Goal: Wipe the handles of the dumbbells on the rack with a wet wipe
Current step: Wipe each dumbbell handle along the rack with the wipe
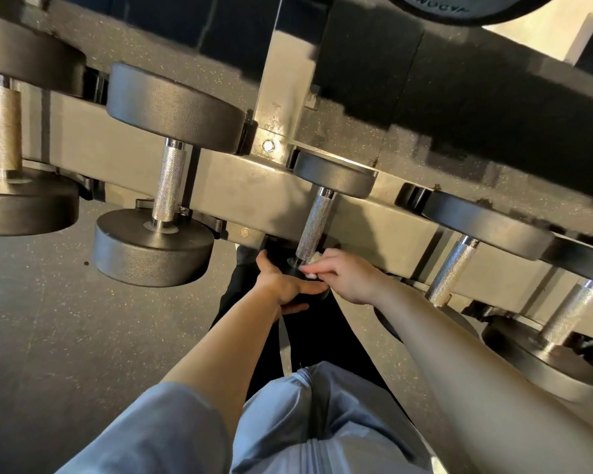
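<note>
Here's the wet wipe (pixel 311 263), a small white wad pressed against the bottom of the knurled handle (pixel 314 227) of the small dumbbell (pixel 334 174), right where the handle meets the near weight head (pixel 305 282). The right hand (pixel 348 277) has the wipe pinched in its curled fingers (pixel 317 268), knuckles up, tight beside the steel. The left hand (pixel 281 285) comes in from the other side and grips that near weight head, thumb over the top edge, fingers (pixel 295 307) wrapped underneath it. So both hands are clenched on something: one on the wipe, one on the dumbbell.

The dumbbell sits on the rack (pixel 226 172), a grey metal rail running across the view on a slant, with its far head up against the upright post (pixel 281 80). Just to the left on the same rail is a larger dumbbell (pixel 166 186), and beyond that an even bigger one (pixel 6 131) at the edge of the picture. To the right, two more shiny handles (pixel 451 271) angle down past the right forearm, with their heavy heads near the lower right.

Below it all is the dark speckled floor (pixel 48 319). The person's light blue top (pixel 288 422) fills the bottom of the view, dark trousers showing between the arms.
</note>
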